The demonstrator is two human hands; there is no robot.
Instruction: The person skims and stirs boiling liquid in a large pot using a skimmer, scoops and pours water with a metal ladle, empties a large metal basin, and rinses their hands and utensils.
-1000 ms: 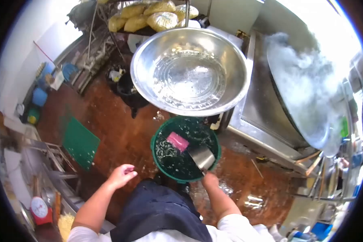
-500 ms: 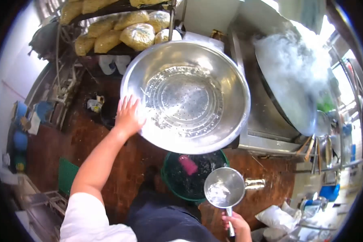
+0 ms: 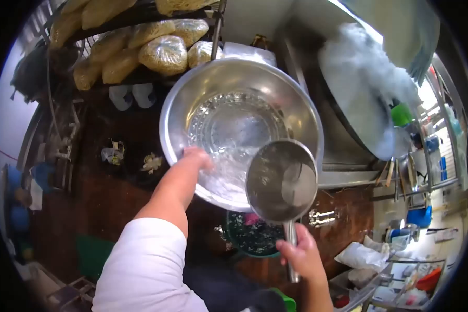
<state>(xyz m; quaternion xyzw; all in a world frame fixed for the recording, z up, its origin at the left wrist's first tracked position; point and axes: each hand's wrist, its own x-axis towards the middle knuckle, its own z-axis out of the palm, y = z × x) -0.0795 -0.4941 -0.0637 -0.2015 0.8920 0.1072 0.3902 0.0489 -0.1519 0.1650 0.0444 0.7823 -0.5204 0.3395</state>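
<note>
A large steel basin with rings of small dots in its base fills the middle of the view, and water glistens inside it. Over its near left rim reaches my left hand, its fingers dipped inside and smeared by motion, so their shape is unclear. In my right hand is the handle of a steel saucepan, held over the basin's near right rim. The pan's inside is wet and shiny. Below the basin stands a green tub with dark, bubbly water and something pink in it.
At the right a huge wok steams on a metal stove. Bags of noodle-like food fill the rack at upper left. Food scraps lie on the brown floor, and a white sack sits at lower right.
The saucepan has risen from beside the green tub to over the basin's near rim. My left hand has moved from the rim into the basin, where the water is now stirred up.
</note>
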